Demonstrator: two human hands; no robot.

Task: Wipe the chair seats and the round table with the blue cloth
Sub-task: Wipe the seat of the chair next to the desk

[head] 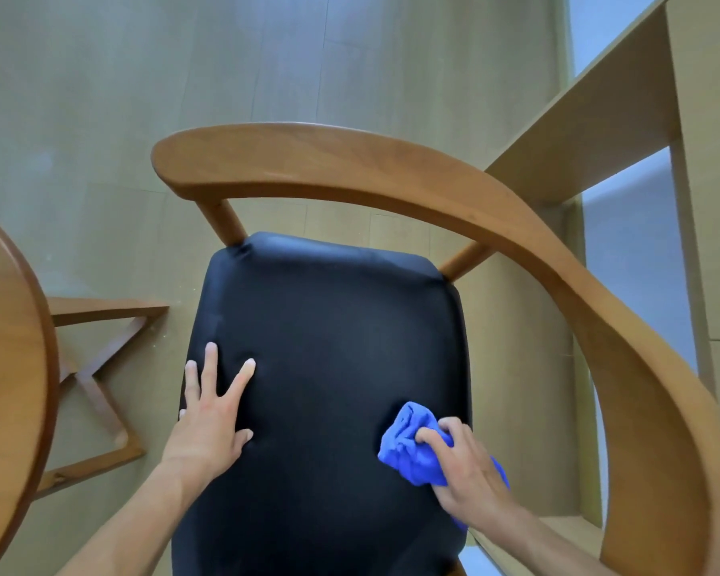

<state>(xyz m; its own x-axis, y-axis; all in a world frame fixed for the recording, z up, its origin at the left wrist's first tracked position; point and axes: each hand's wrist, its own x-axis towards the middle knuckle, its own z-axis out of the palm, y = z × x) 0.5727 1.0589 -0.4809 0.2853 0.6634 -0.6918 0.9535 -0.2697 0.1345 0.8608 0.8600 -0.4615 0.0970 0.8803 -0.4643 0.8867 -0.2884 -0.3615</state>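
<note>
Head view looked straight down on one chair with one black padded seat (329, 367) and one curved wooden backrest rail (391, 176) sweeping round its far and right sides. I saw both of my hands on that seat. My left hand (213, 413) lay flat near the seat's left edge, fingers straight and spread, palm pressing the cushion and holding nothing. My right hand (462, 463) was near the seat's right edge, fingers curled round the single blue cloth (408, 446), which was bunched up and pressed against the black surface. The two hands were well apart, with bare seat between them. At the left edge of the frame I could make out one arc of the round table (9, 367) in the same warm wood, just beside the chair, with one set of crossed wooden legs (96, 388) on the floor (184, 76) below it. One pale wooden shelf unit (624, 130) stood at the right, behind the rail.
</note>
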